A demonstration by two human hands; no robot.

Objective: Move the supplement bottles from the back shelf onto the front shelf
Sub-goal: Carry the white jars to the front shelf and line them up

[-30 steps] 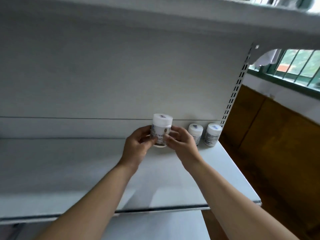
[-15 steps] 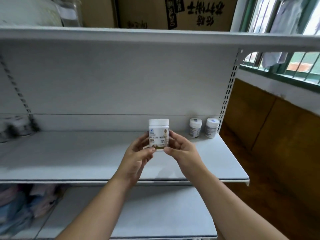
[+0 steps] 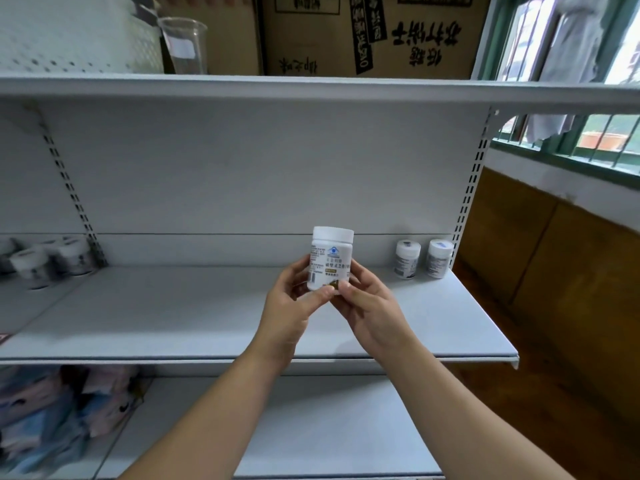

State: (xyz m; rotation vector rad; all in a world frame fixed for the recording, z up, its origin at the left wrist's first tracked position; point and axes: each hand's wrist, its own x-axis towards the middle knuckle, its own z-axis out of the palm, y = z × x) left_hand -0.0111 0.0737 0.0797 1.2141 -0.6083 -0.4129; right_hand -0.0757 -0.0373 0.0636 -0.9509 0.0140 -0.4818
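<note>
A white supplement bottle (image 3: 331, 258) with a white cap and printed label is held upright above the grey middle shelf (image 3: 207, 313). My left hand (image 3: 289, 306) grips its lower left side and my right hand (image 3: 367, 308) grips its lower right side, thumbs meeting at the bottle's base. Two more white bottles (image 3: 407, 259) (image 3: 439, 258) stand side by side at the back right corner of that shelf, against the back panel.
Several white jars (image 3: 52, 261) stand on the neighbouring shelf at the left. A cardboard box (image 3: 363, 32) and a clear plastic cup (image 3: 183, 43) sit on the top shelf. Soft packets (image 3: 62, 417) lie on the lower shelf. A barred window (image 3: 588, 98) is at the right.
The bottle has been lifted off the back of the shelf and drawn toward me in both hands. My view has pulled back and tilted up, showing the top shelf and lower shelf.
</note>
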